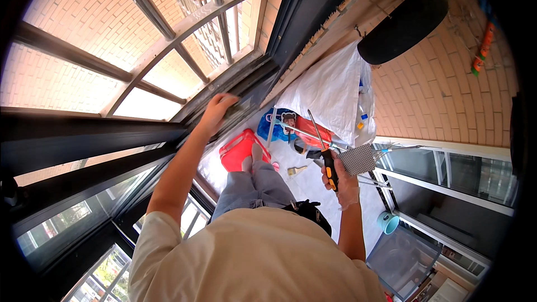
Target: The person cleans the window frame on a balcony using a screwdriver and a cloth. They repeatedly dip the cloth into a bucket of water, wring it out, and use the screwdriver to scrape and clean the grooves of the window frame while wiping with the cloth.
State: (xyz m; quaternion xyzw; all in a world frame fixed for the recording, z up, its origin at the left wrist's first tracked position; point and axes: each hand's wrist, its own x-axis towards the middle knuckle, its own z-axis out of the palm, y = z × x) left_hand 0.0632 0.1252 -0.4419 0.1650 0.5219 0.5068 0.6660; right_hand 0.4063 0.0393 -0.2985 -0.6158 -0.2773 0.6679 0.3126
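Note:
My left hand reaches out to the dark window track, below the metal window bars. Its fingers are smeared by motion, and I cannot make out whether they hold anything. In my right hand is a screwdriver with a black and yellow handle, its shaft pointing up and away. A thin clear covering shows around that hand's wrist. Against the fingers of the same hand sits a grey mesh-patterned piece; whether they grip it too is unclear.
My feet are on a red plastic stool. A white woven sack, a blue bag and a brush lie beyond it. A light-blue bucket stands at the right. A black curved object hangs by the brick wall.

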